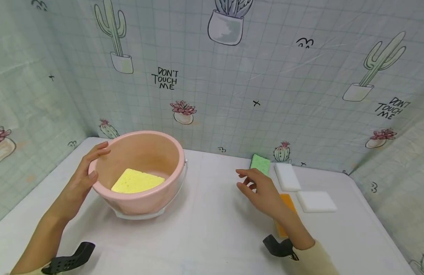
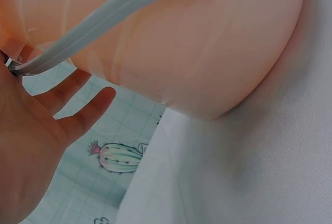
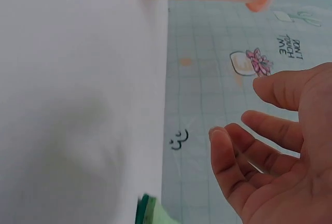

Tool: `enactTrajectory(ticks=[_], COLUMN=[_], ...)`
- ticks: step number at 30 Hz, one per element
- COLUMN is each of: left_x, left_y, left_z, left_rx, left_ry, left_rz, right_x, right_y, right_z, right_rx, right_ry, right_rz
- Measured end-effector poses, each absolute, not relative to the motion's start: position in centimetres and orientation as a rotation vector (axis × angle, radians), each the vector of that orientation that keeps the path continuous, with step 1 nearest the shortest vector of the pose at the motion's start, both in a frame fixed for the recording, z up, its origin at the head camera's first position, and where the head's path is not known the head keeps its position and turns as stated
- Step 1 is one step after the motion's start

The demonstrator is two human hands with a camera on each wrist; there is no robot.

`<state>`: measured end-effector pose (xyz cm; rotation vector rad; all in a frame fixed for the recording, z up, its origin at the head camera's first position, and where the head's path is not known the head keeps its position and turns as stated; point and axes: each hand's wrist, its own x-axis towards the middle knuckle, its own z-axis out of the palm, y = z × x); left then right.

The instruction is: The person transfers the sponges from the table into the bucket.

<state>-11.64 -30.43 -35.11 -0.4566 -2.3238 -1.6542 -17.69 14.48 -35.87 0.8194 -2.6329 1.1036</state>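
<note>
My left hand holds the rim of a pink bucket at its left side, thumb at the near edge. In the left wrist view, some of that hand's fingers show beside the outer wall. Inside the bucket lies a yellow sponge. My right hand is above the table with fingers loosely bent and nothing in them. Just beyond it is a green sponge, partly covered by the hand. An orange sponge lies under the right forearm, which hides much of it.
Two white sponges lie on the white table right of the right hand. The bucket's pale handle hangs down its near side. A patterned cloth stands behind the table and along both sides.
</note>
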Motion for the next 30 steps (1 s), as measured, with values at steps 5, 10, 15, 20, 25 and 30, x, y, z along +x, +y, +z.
enactTrajectory(ticks=[5,10,15,20,25,30], left_x=[-11.6,-11.7,-11.7,-11.7,-11.8,-11.6], left_y=[-30.3,-30.3,-30.4,-30.3,-30.2,-30.2], left_z=[-35.0,-35.0,-34.9,-35.0,-35.1,-34.9], left_rx=[-0.424,-0.428,-0.432,-0.421,-0.418,-0.414], left_ry=[-2.326,-2.331,-2.332,-2.332,-2.34,-2.338], left_rz=[-1.655,-1.66,-1.662,-1.667,-1.663,-1.658], right_x=[-17.1,-16.5,-16.1,-15.9,-15.9,-16.3], right_y=[16.9,19.7,22.1,24.3,26.0,27.2], right_z=[-36.0,-36.5,-36.9,-37.6,-38.5,-38.9], right_rx=[0.729,0.668,0.58,0.52,0.531,0.65], right_ry=[-2.702,-2.722,-2.75,-2.794,-2.838,-2.835], right_rz=[1.099,1.044,0.962,0.892,0.937,0.967])
